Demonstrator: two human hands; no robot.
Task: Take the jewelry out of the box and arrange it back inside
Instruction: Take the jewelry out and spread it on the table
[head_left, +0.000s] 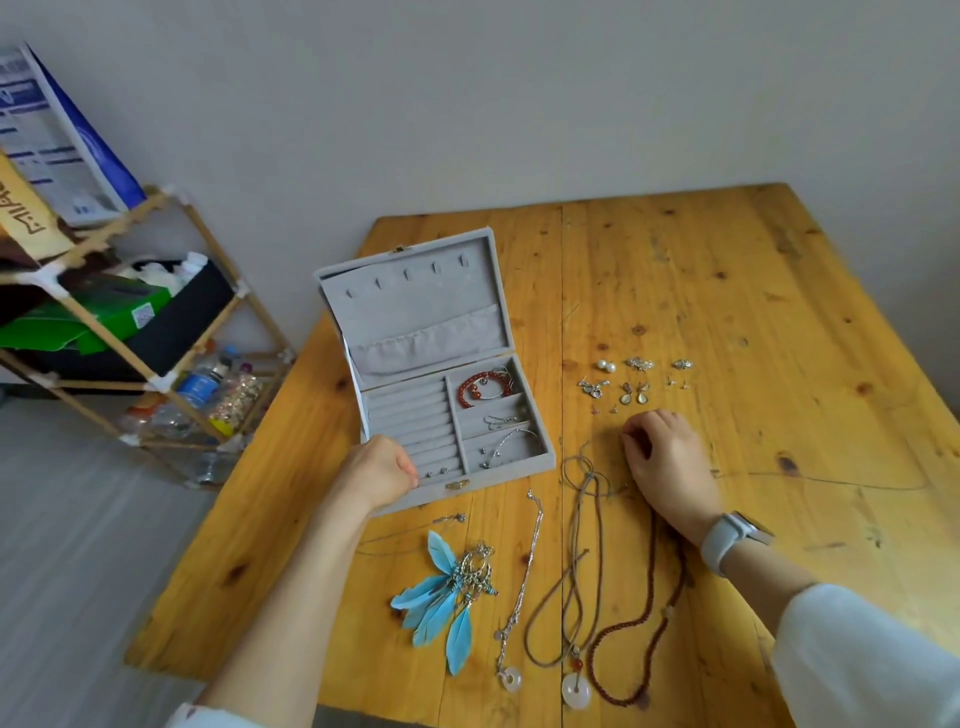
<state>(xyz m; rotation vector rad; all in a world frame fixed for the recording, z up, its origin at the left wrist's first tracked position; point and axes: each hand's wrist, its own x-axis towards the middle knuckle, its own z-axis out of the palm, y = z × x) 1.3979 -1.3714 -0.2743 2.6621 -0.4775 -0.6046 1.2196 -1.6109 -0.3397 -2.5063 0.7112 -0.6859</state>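
Note:
A grey velvet jewelry box (524, 465) stands open on the wooden table (779, 291), lid up. A red bead bracelet (480, 388), silver earrings (501, 421) and a thin chain (511, 441) lie in its right compartments; small studs (436, 472) sit in the ring rolls. My left hand (382, 470) rests on the box's front left corner, fingers curled at the rolls. My right hand (662, 460) is on the table right of the box, fingertips pinched together below rows of small earrings (631, 382); whether it holds one is hidden.
Near the front edge lie blue feather earrings (441, 605), a silver chain with a pale ring pendant (519, 587), a cord necklace with a disc pendant (576, 688) and a brown bead necklace (649, 618). A bamboo shelf (156, 332) with bottles stands left of the table.

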